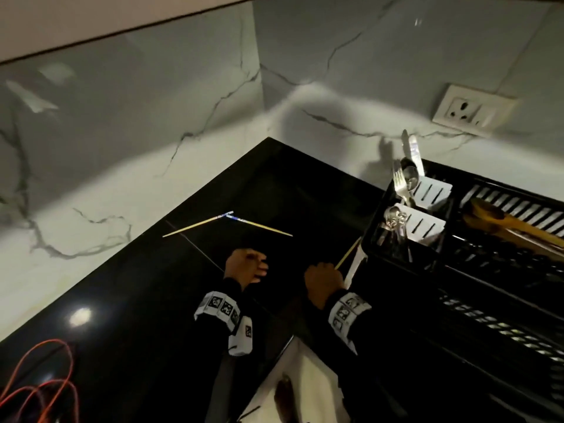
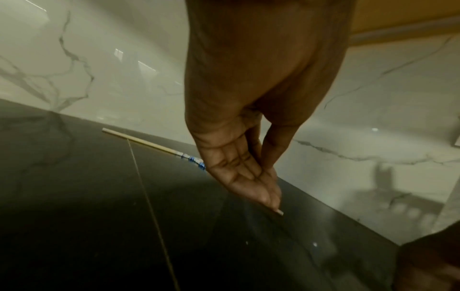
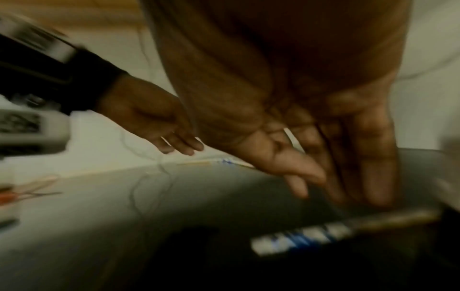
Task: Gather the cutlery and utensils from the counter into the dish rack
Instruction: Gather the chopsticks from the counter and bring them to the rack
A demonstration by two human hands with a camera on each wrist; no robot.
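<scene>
Two pale chopsticks (image 1: 195, 225) (image 1: 262, 228) with blue-patterned ends lie crossed on the black counter (image 1: 137, 300), far from me. A third chopstick (image 1: 348, 253) lies against the black dish rack (image 1: 488, 300). My right hand (image 1: 325, 277) is over its near end. In the right wrist view the fingers (image 3: 348, 187) point straight down at that chopstick (image 3: 348, 226), touching or just above it; blur hides which. My left hand (image 1: 247, 265) hovers below the crossed pair, fingers straight and together (image 2: 273, 196), holding nothing. One chopstick (image 2: 154, 146) shows behind it.
The rack's cutlery holder (image 1: 427, 222) carries forks, spoons and a knife; wooden spoons (image 1: 503, 221) lie in the rack behind it. Marble walls meet at the counter's far corner, with a wall socket (image 1: 474, 112) on the right. Orange cables (image 1: 45, 377) lie at the near left.
</scene>
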